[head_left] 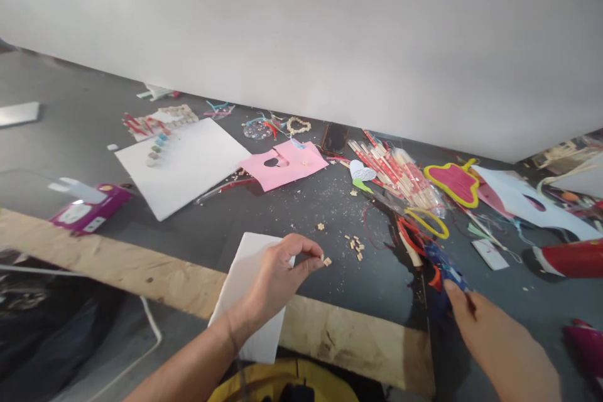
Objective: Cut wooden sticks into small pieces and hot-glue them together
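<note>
Between thumb and fingertips, my left hand (pixel 282 270) pinches a small cluster of wooden pieces (pixel 326 261) above the dark table. Under that hand and wrist lies a white foam board (pixel 245 270). My right hand (pixel 494 339) is closed around a blue glue gun (pixel 445 264) with an orange trigger; its nozzle end is hard to make out. Several loose cut wooden bits (pixel 355 245) are scattered to the right of my left fingers. A small wooden flower shape (pixel 321 227) sits just beyond them.
Orange-handled scissors (pixel 409 232) lie near the glue gun. Farther back are packaged chopsticks (pixel 400 176), pink paper (pixel 287 163), a phone (pixel 334 138) and a large white board (pixel 183 163). A purple device (pixel 92 207) stands at left, a red cylinder (pixel 570 259) at right. Wood edges the table's front (pixel 348 333).
</note>
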`<state>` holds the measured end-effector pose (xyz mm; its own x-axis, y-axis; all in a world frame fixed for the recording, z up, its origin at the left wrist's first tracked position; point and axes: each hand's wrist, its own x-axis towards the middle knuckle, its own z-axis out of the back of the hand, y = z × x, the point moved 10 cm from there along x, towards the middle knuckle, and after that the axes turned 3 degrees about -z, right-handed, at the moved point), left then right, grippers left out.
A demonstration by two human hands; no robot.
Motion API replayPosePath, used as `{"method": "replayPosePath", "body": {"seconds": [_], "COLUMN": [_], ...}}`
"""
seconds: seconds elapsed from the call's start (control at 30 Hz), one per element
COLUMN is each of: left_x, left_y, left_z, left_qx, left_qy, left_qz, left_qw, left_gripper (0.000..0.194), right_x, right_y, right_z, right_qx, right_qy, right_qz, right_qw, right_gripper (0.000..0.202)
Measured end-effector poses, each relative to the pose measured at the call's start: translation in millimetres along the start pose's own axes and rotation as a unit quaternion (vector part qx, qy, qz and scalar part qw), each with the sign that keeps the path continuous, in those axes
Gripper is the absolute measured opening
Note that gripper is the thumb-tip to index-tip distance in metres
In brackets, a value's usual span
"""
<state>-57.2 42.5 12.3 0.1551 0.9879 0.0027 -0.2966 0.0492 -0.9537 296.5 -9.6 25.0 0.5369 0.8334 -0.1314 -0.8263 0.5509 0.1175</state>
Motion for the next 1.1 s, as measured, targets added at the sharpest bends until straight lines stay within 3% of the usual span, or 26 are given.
{"method": "replayPosePath", "body": {"seconds": [0.07, 0.13, 0.23, 0.3, 0.4, 0.53, 0.7, 0.8, 0.93, 1.1], "left_x": [0.5, 0.6, 0.2, 0.0, 0.2, 0.4, -2.0, -4.7, -10.1, -18.4], "left_y": [1.2, 2.9, 5.2, 5.1, 4.4, 4.4, -1.2, -12.3, -35.0, -58.1], "left_z": [-0.3, -0.7, -0.7, -0.5, -0.5, 0.5, -1.0, -6.9, -13.3, -15.1], "left_qx": [0.005, 0.009, 0.013, 0.012, 0.007, 0.003, 0.022, 0.038, 0.047, 0.064], "left_qy": [0.001, 0.002, 0.002, 0.002, 0.005, 0.009, 0.013, 0.017, 0.010, -0.006], "left_qz": [-0.002, -0.002, 0.003, 0.004, 0.007, 0.017, -0.009, -0.066, -0.174, -0.275], "left_qw": [1.000, 1.000, 1.000, 1.000, 1.000, 1.000, 1.000, 0.997, 0.984, 0.959], "left_gripper": [0.005, 0.005, 0.005, 0.004, 0.005, 0.005, 0.005, 0.008, 0.010, 0.009], "right_x": [-13.0, -33.5, -63.9, -76.0, -79.8, -75.5, -74.7, -76.7, -82.9, -91.5], "right_y": [20.1, 65.9, 141.6, 173.8, 200.0, 210.7, 203.0, 189.8, 175.9, 173.3], "right_z": [15.5, 24.9, -13.4, -37.3, -61.9, -69.4, -60.4, -49.8, -35.6, -27.6], "right_qx": [-0.039, 0.045, 0.159, 0.172, 0.152, 0.148, 0.193, 0.254, 0.363, 0.403], "right_qy": [-0.070, -0.144, -0.007, 0.057, 0.107, 0.117, 0.109, 0.108, 0.127, 0.159], "right_qz": [0.020, 0.150, 0.362, 0.418, 0.437, 0.427, 0.405, 0.368, 0.317, 0.300], "right_qw": [0.997, 0.977, 0.919, 0.890, 0.880, 0.884, 0.887, 0.888, 0.867, 0.850], "right_gripper": [0.043, 0.035, 0.027, 0.034, 0.040, 0.030, 0.017, 0.017, 0.015, 0.011]}}
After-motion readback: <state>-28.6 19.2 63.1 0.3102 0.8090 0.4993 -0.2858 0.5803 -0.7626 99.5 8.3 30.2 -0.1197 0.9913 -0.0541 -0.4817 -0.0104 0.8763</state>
